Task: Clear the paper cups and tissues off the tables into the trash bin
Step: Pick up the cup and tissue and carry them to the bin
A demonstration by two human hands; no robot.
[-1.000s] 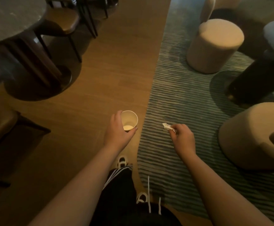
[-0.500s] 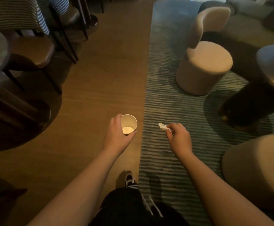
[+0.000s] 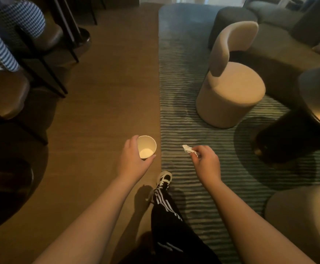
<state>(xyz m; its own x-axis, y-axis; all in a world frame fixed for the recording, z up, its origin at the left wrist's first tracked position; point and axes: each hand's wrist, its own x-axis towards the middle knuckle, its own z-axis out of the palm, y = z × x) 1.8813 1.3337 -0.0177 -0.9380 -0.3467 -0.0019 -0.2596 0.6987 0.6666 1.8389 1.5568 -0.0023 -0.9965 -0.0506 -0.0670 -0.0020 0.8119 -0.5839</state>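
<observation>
My left hand (image 3: pixel 134 161) is wrapped around a white paper cup (image 3: pixel 146 147), held upright over the wooden floor; the cup's inside looks empty. My right hand (image 3: pixel 205 162) pinches a small crumpled white tissue (image 3: pixel 187 149) between its fingertips, above the edge of the striped rug. Both arms reach forward at waist height. No trash bin is in view.
A wooden floor strip (image 3: pixel 107 92) runs ahead between dark chairs (image 3: pixel 46 40) on the left and a striped green rug (image 3: pixel 183 115) on the right. On the rug stand a beige round chair (image 3: pixel 231 92), a dark round table (image 3: pixel 315 115) and a grey sofa (image 3: pixel 281 35). My foot (image 3: pixel 164 178) steps forward.
I have walked forward along the floor: the beige chair and dark table have come closer, the left table has dropped behind. Both hands keep the cup and tissue as before.
</observation>
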